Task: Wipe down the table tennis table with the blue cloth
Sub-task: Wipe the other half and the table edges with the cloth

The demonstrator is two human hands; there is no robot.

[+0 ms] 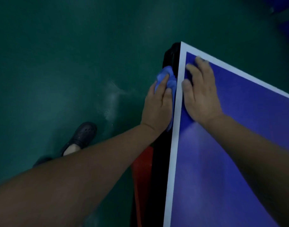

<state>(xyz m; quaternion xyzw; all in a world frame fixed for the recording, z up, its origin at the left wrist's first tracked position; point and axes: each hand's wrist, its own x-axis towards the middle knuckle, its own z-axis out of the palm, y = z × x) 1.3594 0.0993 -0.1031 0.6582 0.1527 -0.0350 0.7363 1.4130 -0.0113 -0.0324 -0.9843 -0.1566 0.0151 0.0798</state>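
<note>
the left hand (158,102) presses the bunched blue cloth (166,77) against the side edge of the table tennis table (238,145), fingers curled over it, near the table's corner. the right hand (200,94) lies flat on the tabletop just inside that corner, fingers straight.

left hand (157,104): presses bunched blue cloth (166,77) against tabletop (238,145) side edge | right hand (200,94): flat on blue surface near corner | floor (58,63): green

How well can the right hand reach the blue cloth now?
Probably yes. The right hand rests flat on the table top, and the blue cloth, held by the left hand against the table's side, is just across the white edge line. Nothing lies between them.
</note>
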